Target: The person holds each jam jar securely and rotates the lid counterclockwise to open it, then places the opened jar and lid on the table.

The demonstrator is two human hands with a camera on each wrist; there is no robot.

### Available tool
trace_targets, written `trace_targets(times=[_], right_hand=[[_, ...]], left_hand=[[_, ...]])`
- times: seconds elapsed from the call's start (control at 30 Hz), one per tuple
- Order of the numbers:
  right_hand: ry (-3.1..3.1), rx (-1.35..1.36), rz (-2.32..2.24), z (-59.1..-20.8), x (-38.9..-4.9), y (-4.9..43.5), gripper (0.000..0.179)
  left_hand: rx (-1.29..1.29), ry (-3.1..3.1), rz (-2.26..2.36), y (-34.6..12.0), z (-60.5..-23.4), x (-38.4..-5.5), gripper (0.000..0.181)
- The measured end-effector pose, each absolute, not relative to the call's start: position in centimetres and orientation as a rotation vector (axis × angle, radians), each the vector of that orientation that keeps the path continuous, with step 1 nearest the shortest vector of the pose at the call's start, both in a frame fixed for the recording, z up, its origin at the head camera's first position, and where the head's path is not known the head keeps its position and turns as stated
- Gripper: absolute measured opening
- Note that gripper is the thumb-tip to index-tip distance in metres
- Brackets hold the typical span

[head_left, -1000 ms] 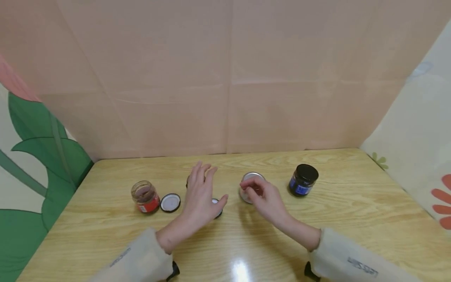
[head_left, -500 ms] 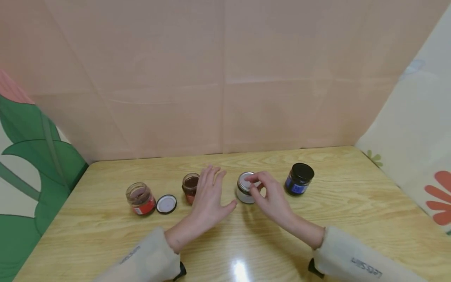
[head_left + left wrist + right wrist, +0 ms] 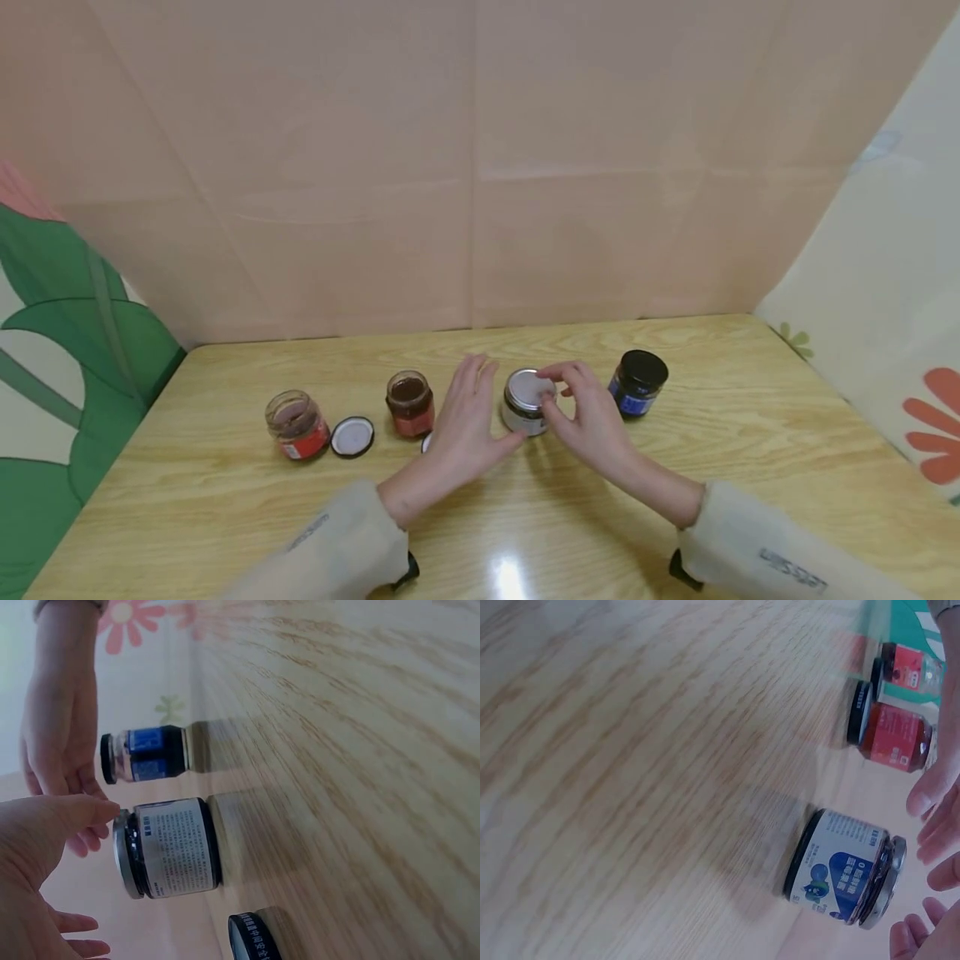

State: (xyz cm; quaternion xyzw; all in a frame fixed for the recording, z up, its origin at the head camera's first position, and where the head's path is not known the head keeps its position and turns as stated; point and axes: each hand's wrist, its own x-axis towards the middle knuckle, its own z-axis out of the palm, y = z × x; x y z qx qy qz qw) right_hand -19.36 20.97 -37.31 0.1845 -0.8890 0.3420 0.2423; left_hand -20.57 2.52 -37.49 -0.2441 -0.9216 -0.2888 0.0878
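A jar [image 3: 525, 417] with a white-and-blue label and a silver lid [image 3: 528, 388] stands upright on the table, between my two hands. My left hand [image 3: 467, 429] is at its left, fingers stretched out and thumb pointing toward the jar. From the right, my right hand [image 3: 592, 417] reaches to the lid's edge, its thumb and fingers loosely bent and spread apart. In the right wrist view the fingertips sit just above the lid, and the label [image 3: 840, 866] shows blueberries. The left wrist view has the left thumb [image 3: 86, 812] right by the lid's rim.
Two uncapped jars with red labels, one at far left [image 3: 303, 440] and one nearer the middle [image 3: 411, 417], stand on the table. A loose lid [image 3: 352, 437] lies beside the first; another [image 3: 253, 937] is partly behind my left hand. A black-lidded jar [image 3: 638, 383] stands at right.
My left hand has moved right toward the silver-lidded jar, uncovering the middle red-label jar. My right hand has drawn back slightly right, so the silver lid shows more fully.
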Motion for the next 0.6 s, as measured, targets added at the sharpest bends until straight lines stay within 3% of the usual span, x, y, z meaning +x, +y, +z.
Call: trace_targets(times=[0.6], right_hand=[[-2.424, 0.473, 0.878, -37.5, -19.7, 21.5, 0.033]], left_hand=[[-0.560, -2.758, -1.421, 4.2, -39.2, -21.8, 0.090]])
